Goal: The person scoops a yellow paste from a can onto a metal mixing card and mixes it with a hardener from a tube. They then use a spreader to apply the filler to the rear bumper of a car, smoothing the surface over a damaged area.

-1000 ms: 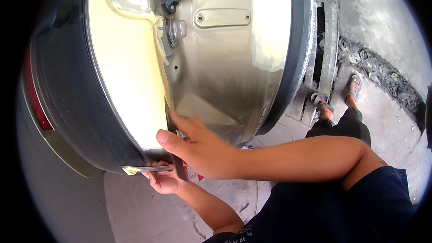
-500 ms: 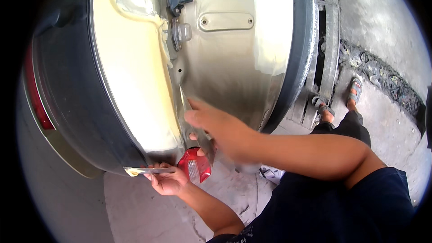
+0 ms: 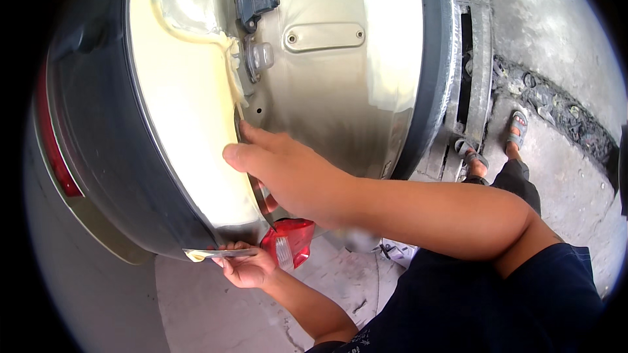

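Cream-coloured filler (image 3: 171, 111) covers a long strip of the car's body panel. Against its inner edge my right hand (image 3: 294, 173) presses a thin, flat metal putty spreader (image 3: 263, 204), fingers curled along the blade. Some of the blade is hidden behind the fingers. Lower left, by the panel's bottom corner, my left hand (image 3: 250, 270) grips a second flat blade (image 3: 226, 253) held level. A dab of cream putty (image 3: 195, 256) sits on that blade's outer end. Just right of the left fingers is a red and clear tail light (image 3: 288, 243).
Beside the filler, a grey sensor-like fitting (image 3: 252, 8) and a clear small lamp (image 3: 260, 56) stick out of the panel. A dark bumper (image 3: 98, 137) lies left. On the right are a metal floor grate (image 3: 481, 46) and a rubble-filled gutter (image 3: 549, 108).
My right hand has moved left and slightly up, bringing the spreader from the bare metal onto the filler's edge. The left hand stays nearly still. The view has shifted slightly.
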The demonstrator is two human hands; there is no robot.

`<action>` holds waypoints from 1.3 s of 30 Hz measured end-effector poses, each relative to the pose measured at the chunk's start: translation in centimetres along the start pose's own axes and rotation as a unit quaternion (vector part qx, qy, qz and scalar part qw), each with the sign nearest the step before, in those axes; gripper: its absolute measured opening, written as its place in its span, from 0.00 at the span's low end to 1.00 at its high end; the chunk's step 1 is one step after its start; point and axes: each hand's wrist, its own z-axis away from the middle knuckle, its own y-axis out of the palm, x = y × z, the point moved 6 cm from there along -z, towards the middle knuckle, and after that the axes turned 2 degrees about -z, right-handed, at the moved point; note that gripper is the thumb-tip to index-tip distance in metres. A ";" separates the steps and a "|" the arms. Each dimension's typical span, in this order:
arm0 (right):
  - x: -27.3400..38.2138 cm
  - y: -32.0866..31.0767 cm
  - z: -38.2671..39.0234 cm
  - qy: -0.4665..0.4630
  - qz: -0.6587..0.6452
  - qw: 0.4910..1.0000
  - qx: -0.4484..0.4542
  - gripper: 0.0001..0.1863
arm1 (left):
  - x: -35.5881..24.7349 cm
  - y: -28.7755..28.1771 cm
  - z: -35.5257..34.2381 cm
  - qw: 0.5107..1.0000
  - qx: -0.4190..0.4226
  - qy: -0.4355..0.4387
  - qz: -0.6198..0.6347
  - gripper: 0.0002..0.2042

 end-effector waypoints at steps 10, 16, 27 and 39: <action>1.5 -0.4 0.3 0.009 -0.025 0.999 -0.034 0.41 | -0.1 -0.2 0.0 1.000 0.016 -0.004 -0.002 0.14; 1.3 -1.0 3.7 0.014 -0.013 1.000 0.004 0.38 | -0.4 -0.7 0.0 0.996 0.090 -0.007 -0.008 0.12; 4.0 -3.4 10.2 -0.215 0.363 0.907 0.016 0.28 | 1.4 11.1 5.9 0.988 0.006 -0.083 -0.132 0.23; 5.4 -0.8 12.2 -0.340 0.698 0.629 0.041 0.26 | 3.1 17.8 5.0 0.992 0.019 -0.114 -0.040 0.21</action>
